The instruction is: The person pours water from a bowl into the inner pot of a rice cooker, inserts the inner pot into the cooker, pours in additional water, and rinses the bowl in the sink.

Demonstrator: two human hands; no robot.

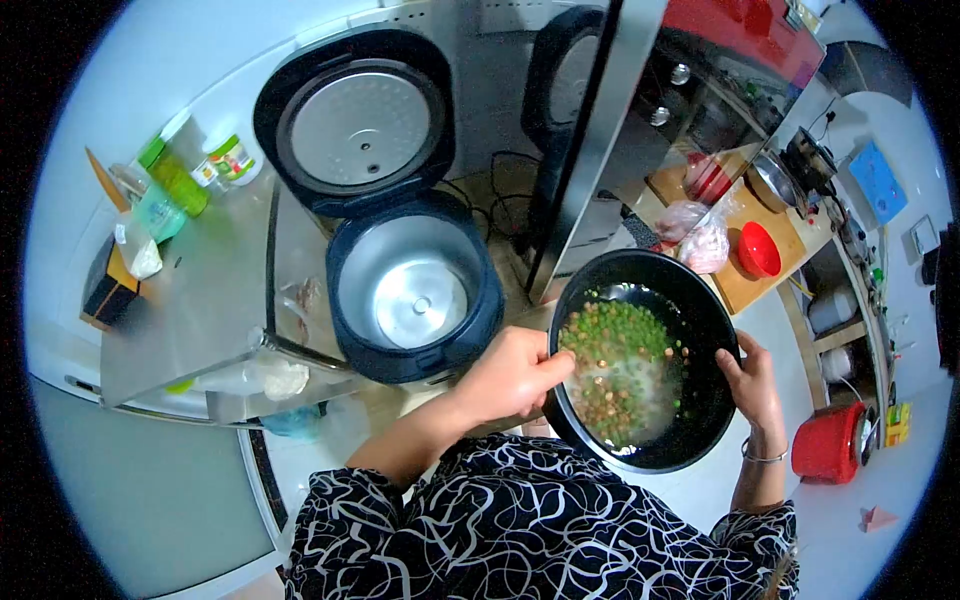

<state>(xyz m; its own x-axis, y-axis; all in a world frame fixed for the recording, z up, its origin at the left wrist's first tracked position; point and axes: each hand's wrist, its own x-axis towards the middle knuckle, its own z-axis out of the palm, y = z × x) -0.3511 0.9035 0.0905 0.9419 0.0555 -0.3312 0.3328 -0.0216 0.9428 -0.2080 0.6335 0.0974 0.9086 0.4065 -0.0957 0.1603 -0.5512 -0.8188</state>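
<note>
My left hand [515,375] grips the left rim of a black inner pot [708,330], its thumb over the edge. On the pot's right rim my right hand [752,380] is closed, thumb on top. Inside the pot, green beans and brown nuts or beans [625,365] lie in cloudy water. Left of the pot stands a dark rice cooker [350,350] with its lid [360,115] raised; its silvery inside holds no pot.
A steel counter [200,290] with bottles and jars [172,180] is at the left. A glossy cabinet door [610,140] stands behind the pot. Farther right are a cutting board [775,225], a red bowl [760,250], plastic bags [705,245] and a red appliance [828,445].
</note>
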